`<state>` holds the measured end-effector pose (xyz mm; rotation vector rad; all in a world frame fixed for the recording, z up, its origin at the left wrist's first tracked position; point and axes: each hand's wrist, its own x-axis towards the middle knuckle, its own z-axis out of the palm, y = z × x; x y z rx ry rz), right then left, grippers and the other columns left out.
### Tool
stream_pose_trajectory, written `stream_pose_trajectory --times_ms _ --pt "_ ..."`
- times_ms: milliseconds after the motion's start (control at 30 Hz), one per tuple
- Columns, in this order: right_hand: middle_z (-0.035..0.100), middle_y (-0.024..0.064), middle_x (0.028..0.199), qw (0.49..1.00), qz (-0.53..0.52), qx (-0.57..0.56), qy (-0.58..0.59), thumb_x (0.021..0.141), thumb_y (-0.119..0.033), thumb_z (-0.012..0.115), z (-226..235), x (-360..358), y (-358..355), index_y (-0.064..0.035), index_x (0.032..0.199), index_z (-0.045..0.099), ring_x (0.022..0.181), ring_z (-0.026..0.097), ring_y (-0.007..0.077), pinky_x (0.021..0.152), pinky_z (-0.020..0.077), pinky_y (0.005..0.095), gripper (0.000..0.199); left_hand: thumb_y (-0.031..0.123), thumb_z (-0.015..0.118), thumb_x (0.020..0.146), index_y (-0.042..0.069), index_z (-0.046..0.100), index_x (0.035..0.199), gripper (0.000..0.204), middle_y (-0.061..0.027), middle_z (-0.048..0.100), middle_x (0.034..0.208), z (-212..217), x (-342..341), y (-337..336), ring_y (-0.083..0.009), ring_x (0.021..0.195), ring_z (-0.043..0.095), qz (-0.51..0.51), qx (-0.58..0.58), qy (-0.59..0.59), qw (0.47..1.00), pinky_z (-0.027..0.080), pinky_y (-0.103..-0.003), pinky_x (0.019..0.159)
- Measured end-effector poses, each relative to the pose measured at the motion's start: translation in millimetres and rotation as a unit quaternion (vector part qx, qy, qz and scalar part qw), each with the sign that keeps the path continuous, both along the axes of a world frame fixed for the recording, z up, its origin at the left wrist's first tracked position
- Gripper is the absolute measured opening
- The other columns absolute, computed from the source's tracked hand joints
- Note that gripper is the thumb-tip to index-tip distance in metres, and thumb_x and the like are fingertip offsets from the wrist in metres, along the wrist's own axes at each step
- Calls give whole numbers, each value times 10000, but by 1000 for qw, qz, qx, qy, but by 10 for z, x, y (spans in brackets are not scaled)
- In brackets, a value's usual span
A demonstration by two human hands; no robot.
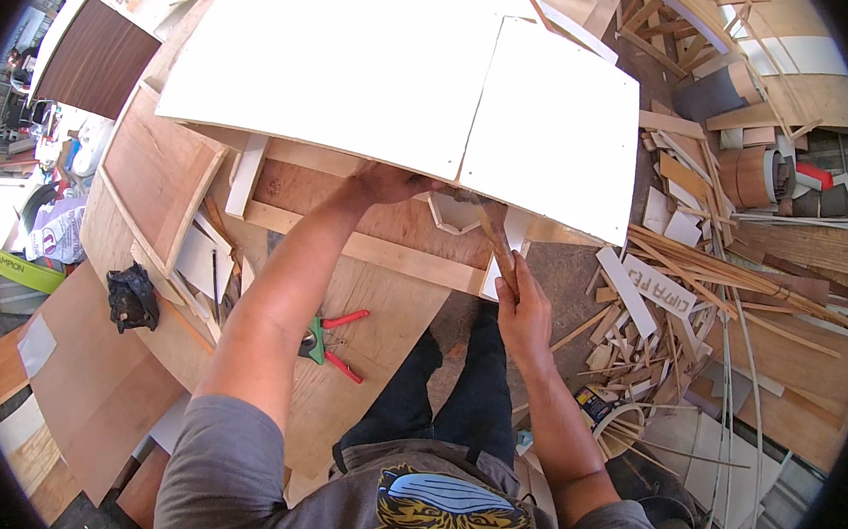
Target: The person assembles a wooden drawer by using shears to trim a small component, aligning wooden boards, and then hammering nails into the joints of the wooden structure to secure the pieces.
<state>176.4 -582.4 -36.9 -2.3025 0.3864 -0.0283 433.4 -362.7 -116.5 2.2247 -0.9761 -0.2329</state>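
Note:
A large white panel [359, 73] lies over a wooden frame [376, 246], with a seam between two white pieces running to its near edge. My left hand [390, 182] is at that near edge, close to the seam. Its fingers look curled together in the shade; whatever they pinch is hidden. Wrapped round a wooden handle, my right hand [524, 316] grips what looks like a hammer [498, 238]. The tool's dark head is up by the panel edge, just right of my left fingers.
Red-handled pliers or cutters [325, 344] lie on the plywood table [392, 302] left of my legs. A black plastic bundle [133, 298] sits farther left, near a framed plywood panel [160, 177]. Wood offcuts [657, 310] and long strips [738, 277] are heaped on the right.

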Motion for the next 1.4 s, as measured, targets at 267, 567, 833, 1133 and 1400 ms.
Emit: stream_pose_trajectory --times_ms 267,567,833,1133,1400 --pt "692 246 1095 1000 -3 6 -5 1017 -211 612 -9 -5 2 -62 1465 497 979 720 379 789 580 451 485 419 777 881 151 658 1287 501 -84 658 1297 -21 14 -5 -287 1236 598 -16 -66 -46 997 483 -439 1046" --pt "694 230 1065 996 29 -71 -35 1007 -205 625 32 -34 25 -55 1462 498 901 720 384 735 587 426 496 417 773 884 151 669 1265 476 -102 662 1275 -47 24 -49 -282 1220 606 -15 -83 -23 996 485 -438 1042" --pt "700 192 1025 994 -9 -42 -103 985 -217 663 -122 -276 -50 -70 1434 535 827 718 349 688 576 428 489 332 777 902 103 666 1247 428 -138 670 1229 -36 -19 8 -335 1142 638 -12 -63 -127 990 523 -463 965" --pt "623 64 917 944 219 -206 -140 853 -222 759 -450 -522 465 -192 1319 673 764 646 233 660 550 362 475 527 479 1029 71 702 1092 511 -228 713 907 -9 -461 443 -391 943 696 237 -21 187 953 524 -478 807" --pt "614 62 976 935 266 -203 -120 839 -203 707 -832 -390 904 -173 1248 688 906 608 262 779 520 405 411 389 522 1026 61 645 1003 351 -204 702 895 -133 -1085 828 -450 860 659 400 139 34 905 494 -551 755"
